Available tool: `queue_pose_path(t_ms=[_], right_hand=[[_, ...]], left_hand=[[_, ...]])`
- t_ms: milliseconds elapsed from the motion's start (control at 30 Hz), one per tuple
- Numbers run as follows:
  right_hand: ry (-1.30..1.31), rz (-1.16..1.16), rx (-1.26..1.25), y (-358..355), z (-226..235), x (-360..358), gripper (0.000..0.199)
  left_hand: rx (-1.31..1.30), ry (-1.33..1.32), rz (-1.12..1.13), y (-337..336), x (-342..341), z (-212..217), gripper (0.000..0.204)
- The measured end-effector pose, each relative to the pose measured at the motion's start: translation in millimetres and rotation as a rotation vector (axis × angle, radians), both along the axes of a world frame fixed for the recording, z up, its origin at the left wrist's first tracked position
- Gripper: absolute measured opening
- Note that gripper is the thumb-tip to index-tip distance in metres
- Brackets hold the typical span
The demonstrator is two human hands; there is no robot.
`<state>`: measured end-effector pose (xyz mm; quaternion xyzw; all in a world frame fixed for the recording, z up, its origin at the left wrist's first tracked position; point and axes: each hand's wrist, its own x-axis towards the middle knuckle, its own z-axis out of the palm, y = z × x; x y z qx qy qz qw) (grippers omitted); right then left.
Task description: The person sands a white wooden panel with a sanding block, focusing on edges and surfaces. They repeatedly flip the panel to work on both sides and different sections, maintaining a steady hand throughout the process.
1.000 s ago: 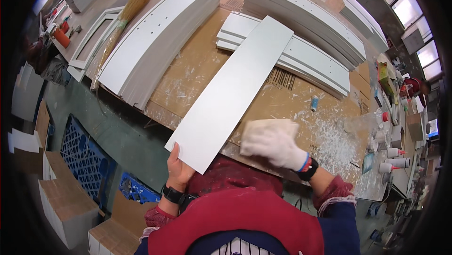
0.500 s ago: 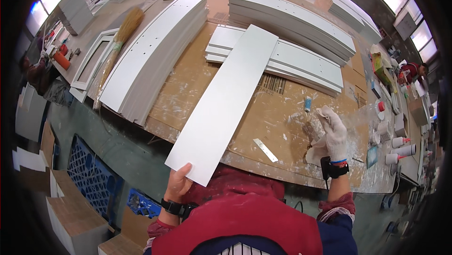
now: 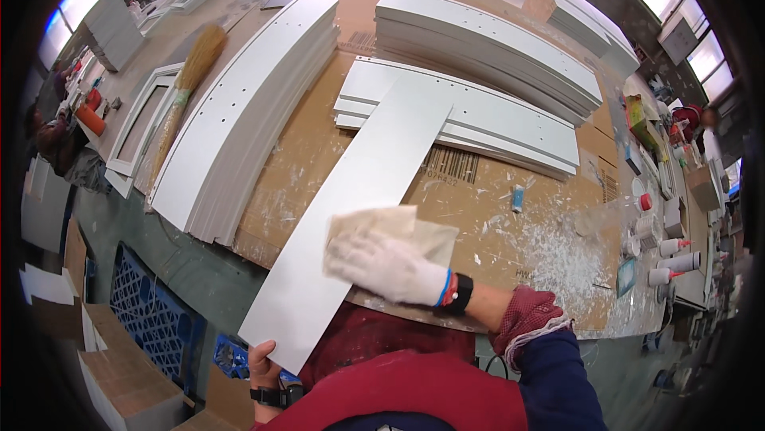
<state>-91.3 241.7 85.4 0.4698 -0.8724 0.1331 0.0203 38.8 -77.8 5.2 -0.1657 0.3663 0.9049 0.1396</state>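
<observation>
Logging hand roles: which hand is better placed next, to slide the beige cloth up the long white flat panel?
Likely the right. The white-gloved right hand lies over the beige cloth on the long white flat panel; the bare left hand holds the panel's near end.

1 wht glove (image 3: 394,270), 2 blk wristbands (image 3: 460,294)
</observation>
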Motion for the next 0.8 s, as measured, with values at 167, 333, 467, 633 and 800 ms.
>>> queue_pose_path(t_ms=[167, 333, 467, 633, 800], right_hand=[[-0.008, -0.391, 0.305, 72, -16, -72, 0.054], [0.2, -0.525, 0.144, 138, -33, -138, 0.06], [0.288, -0.636, 0.276, 163, 7, -179, 0.049], [0.386, -0.435, -0.24, 96, 37, -170, 0.03], [-0.151, 0.301, 0.062, -44, 10, -60, 0.044]], left_hand=[[-0.044, -0.048, -0.008, -12, 13, -4, 0.063], [-0.09, -0.126, 0.018, -16, 18, -3, 0.061], [-0.046, -0.117, 0.001, -15, 15, -4, 0.06], [-0.009, -0.105, -0.011, -9, 10, -8, 0.058], [-0.031, -0.134, -0.005, -15, 11, -5, 0.057]])
